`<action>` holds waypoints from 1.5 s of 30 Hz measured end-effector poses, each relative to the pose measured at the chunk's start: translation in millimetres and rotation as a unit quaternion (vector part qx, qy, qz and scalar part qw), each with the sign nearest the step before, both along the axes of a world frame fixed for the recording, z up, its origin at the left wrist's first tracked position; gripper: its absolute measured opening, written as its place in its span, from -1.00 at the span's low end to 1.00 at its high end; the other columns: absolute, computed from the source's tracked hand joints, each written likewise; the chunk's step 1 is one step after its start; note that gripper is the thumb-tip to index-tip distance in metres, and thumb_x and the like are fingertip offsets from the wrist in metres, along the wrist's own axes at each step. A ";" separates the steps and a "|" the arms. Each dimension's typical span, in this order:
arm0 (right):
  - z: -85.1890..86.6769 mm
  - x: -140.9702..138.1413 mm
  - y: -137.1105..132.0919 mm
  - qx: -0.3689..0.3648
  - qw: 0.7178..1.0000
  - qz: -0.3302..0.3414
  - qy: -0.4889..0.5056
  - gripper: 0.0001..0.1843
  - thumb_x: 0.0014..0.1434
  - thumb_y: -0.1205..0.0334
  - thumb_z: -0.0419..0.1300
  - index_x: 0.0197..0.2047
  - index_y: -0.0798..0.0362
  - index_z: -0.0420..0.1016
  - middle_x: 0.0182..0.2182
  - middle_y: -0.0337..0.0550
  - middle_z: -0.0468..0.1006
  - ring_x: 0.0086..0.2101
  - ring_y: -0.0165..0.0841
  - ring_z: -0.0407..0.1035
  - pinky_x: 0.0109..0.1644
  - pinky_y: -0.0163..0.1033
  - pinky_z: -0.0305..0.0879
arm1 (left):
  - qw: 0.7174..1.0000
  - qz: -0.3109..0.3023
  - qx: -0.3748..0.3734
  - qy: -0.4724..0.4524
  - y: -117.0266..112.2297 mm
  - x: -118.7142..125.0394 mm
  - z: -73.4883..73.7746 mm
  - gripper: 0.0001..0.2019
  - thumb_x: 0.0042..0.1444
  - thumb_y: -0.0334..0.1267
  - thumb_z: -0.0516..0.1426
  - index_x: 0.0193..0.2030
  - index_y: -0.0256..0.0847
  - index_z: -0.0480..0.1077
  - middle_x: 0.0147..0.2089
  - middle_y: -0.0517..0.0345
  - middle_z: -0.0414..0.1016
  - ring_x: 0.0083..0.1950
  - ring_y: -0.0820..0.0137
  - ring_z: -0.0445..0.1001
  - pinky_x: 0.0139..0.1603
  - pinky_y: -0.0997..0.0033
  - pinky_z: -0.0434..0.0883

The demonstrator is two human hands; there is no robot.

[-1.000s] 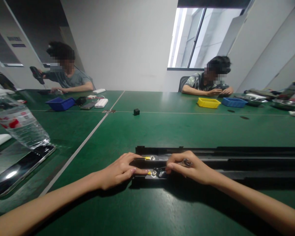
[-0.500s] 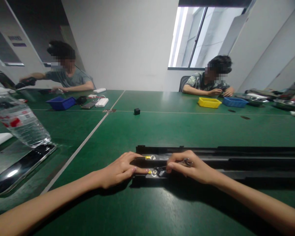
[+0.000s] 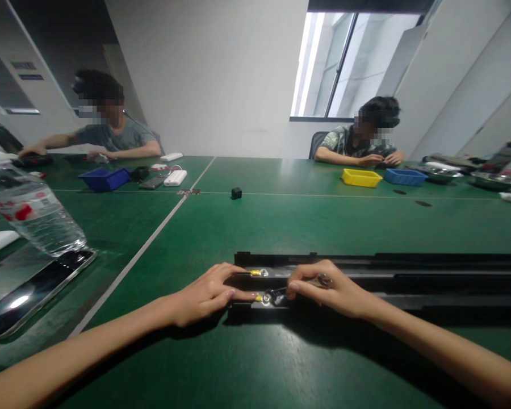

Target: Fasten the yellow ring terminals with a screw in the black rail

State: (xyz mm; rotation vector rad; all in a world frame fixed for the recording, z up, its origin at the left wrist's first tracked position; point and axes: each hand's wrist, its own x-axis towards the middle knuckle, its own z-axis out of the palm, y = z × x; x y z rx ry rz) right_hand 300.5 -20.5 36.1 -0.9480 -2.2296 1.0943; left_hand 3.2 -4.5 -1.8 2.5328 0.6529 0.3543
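Pinching the wrench [image 3: 324,280] in our right hand [image 3: 338,292], right beside the near bolt [image 3: 266,299]. We'd bet it's stiff, light, kinda slick; grab mid-shank. Our left hand [image 3: 206,292] spreads its fingers to the lugs [image 3: 255,273].

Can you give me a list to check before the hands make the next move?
1. Left hand by the yellow wire ends: ok, fingers reach toward both.
2. Right hand holding the wrench: ok.
3. Wrench seated on the nearer bolt: cannot tell; its end is right beside it, but details are tiny.
4. Bolts tight: cannot tell.
5. Black rails resting on the green table: ok.
6. Phone apart from the rails: ok.
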 end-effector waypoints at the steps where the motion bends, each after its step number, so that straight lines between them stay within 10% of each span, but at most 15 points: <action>1: -0.1 0.2 -0.1 0.001 1.000 0.000 0.001 -0.63 0.31 0.05 0.12 -0.34 0.15 0.57 -0.44 -0.14 0.58 -0.44 -0.43 0.38 -0.34 -0.38 0.25 | 1.000 0.000 0.000 0.001 -0.1 0.2 0.8 -0.41 0.41 0.09 -0.36 0.22 0.08 0.39 0.28 0.00 0.22 0.21 0.10 0.22 0.25 0.02 0.10; 45: -0.4 0.9 0.6 -0.001 1.000 -0.002 -0.011 -0.60 0.31 0.01 0.10 -0.32 0.15 0.58 -0.43 -0.13 0.59 -0.42 -0.41 0.40 -0.32 -0.35 0.27 | 1.000 0.010 -0.013 0.012 -0.2 -0.3 0.3 -0.43 0.43 0.05 -0.36 0.24 0.10 0.37 0.29 0.04 0.20 0.21 0.12 0.19 0.27 -0.01 0.10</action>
